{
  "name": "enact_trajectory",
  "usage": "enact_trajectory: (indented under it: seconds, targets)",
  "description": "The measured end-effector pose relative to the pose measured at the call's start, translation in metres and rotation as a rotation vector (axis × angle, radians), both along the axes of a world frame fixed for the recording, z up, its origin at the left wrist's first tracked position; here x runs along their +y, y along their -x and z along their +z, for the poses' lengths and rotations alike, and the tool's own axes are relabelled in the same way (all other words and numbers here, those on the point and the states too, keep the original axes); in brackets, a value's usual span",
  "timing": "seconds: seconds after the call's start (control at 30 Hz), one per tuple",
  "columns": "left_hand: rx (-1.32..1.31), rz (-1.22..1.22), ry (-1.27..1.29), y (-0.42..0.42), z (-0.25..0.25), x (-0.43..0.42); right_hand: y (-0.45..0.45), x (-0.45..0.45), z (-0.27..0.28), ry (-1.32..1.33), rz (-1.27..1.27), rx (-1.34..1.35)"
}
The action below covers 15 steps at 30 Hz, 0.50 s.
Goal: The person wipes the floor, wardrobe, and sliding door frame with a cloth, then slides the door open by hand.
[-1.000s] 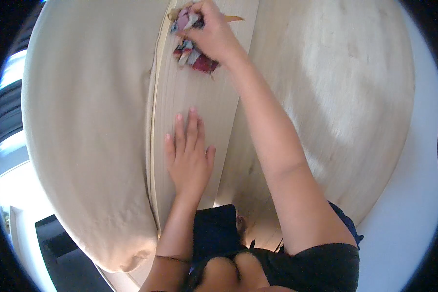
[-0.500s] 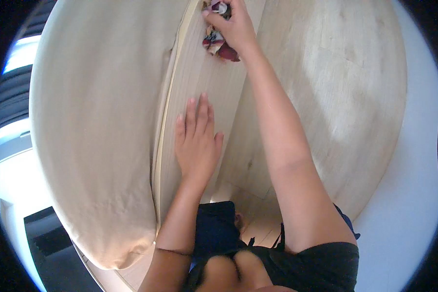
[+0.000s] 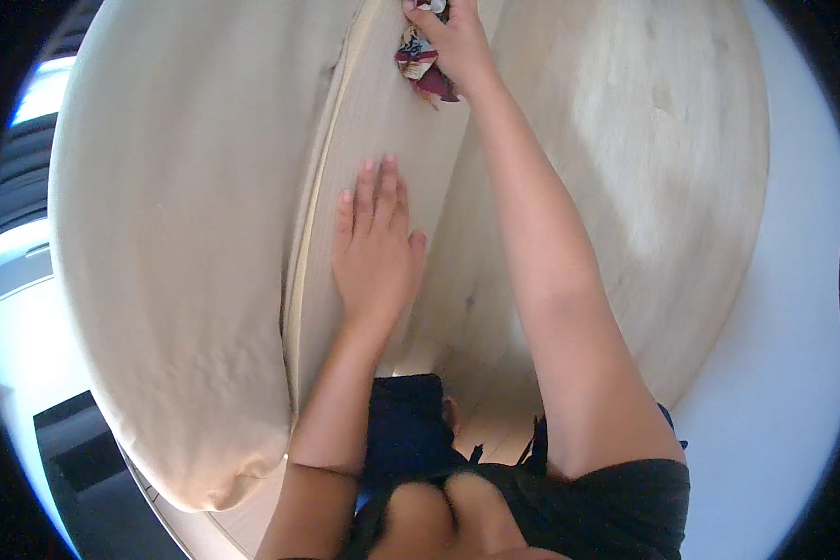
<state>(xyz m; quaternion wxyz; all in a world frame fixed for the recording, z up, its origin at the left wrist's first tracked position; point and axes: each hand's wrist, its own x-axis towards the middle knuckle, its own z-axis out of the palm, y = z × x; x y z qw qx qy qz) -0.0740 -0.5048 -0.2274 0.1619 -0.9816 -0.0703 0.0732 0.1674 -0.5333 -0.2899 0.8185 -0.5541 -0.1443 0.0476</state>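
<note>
My right hand [image 3: 455, 42] reaches to the top edge of the view, its fingers closed on a crumpled multicoloured cloth [image 3: 418, 63] with dark red, white and black patches. The cloth rests against a pale wooden ledge [image 3: 383, 121], and its upper part is cut off by the frame. Lower on the same ledge, my left hand [image 3: 375, 252] lies flat with its fingers stretched out, holding nothing.
A beige fabric-covered cushion or mattress [image 3: 187, 233] runs along the left of the ledge. A broad light wood surface [image 3: 644, 187] is on the right, beside a pale wall [image 3: 803, 280]. A black panel [image 3: 103, 476] stands at the lower left.
My right hand and the cloth have shifted up and to the right in the view, partly out of frame. My left hand appears a little higher. The camera view has also shifted.
</note>
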Motion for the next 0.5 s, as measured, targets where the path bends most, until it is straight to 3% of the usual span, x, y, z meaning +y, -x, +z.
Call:
enact_trajectory:
  seconds: [0.1,0.2,0.27,0.37,0.43,0.47,0.5]
  targets:
    - [-0.008,-0.003,-0.024,-0.002,-0.003,-0.002,0.031,0.022,-0.032,0.241,-0.314,-0.135]
    - [-0.073,-0.067,-0.063,-0.005,0.003,0.004,0.144,0.031,-0.046,0.079,-0.219,-0.061]
    - [-0.069,-0.022,0.083,-0.006,0.010,0.001,0.183,0.030,-0.066,0.059,-0.288,-0.097]
    - [-0.143,-0.003,0.194,-0.004,0.022,0.002,0.182,0.043,-0.068,0.108,-0.376,-0.131]
    - [-0.163,-0.017,0.225,0.006,0.028,0.017,0.144,0.057,-0.066,0.350,-0.307,0.001]
    - [-0.185,-0.015,0.269,0.016,0.025,0.022,0.113,0.081,-0.101,0.434,-0.428,-0.116]
    - [-0.174,0.004,0.288,0.031,0.020,0.033,0.083,0.082,-0.086,0.310,-0.409,0.218]
